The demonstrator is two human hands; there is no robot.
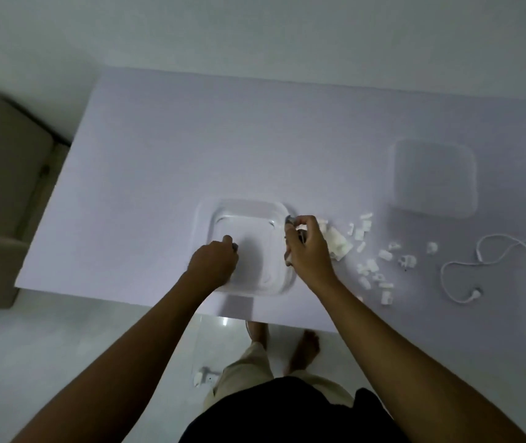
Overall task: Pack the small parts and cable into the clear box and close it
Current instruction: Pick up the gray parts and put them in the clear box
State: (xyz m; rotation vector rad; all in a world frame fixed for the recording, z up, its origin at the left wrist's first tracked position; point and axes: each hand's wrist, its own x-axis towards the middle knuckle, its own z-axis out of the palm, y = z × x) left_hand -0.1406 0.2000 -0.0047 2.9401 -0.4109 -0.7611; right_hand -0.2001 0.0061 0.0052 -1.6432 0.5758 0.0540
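The open clear box sits near the table's front edge, and I see nothing inside it. My left hand is over its left half with the fingers curled down; a small dark bit shows at the fingertips. My right hand hovers at the box's right rim and pinches a small grey part between thumb and fingers. Several small white parts lie scattered to the right of the box. Further right lies the white cable in loose loops. The clear lid rests flat at the back right.
The pale table ends just below the box; my bare feet and the tiled floor show beneath it. A beige seat stands off the table's left side. A small white plug lies on the floor.
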